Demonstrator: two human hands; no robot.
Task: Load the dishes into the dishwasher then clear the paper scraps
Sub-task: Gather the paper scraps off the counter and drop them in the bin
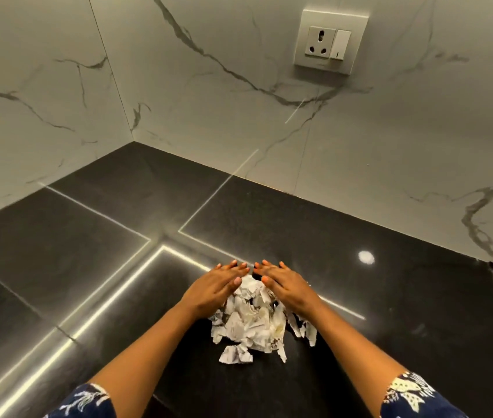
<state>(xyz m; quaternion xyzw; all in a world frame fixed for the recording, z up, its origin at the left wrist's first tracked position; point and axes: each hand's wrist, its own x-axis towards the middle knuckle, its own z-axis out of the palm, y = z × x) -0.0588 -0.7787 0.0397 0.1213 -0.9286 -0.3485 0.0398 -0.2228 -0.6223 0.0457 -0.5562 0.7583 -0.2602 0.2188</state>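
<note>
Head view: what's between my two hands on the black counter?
In the head view, the heap of crumpled white paper scraps lies between the left hand and right hand; between the tips of their fingers, bare glossy black stone counter shows.

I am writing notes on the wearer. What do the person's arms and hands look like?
The left sleeve and right sleeve are dark blue with a white print, and they end above the bare forearms. The nails of the left hand and right hand are painted a light orange-pink. No ring, watch or bracelet shows.
</note>
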